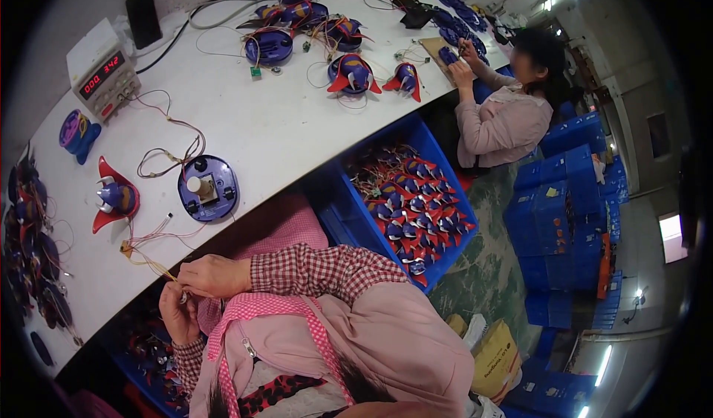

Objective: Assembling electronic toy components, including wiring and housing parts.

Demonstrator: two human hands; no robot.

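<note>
Over the table's near edge, my right hand (215,275) pinches the ends of thin yellow wires (154,266). My left hand (178,314) is closed just below it, fingertips meeting the right ones; a small shiny bit shows between them, too hidden to name. The wires run to a small brown circuit board (125,249) lying on the table. Beside that board rests a purple and red bird-shaped toy part (117,197) with wires attached. A round purple base (208,208) with a cream cylinder in its middle lies farther right, its cable leading up the table.
A power supply (105,76) with a red display stands at the back left, near a phone (143,18). Toy parts crowd the left edge (37,247) and the table's far end. A blue bin (464,228) of toy parts stands beside the table; a co-worker (505,109) sits beyond.
</note>
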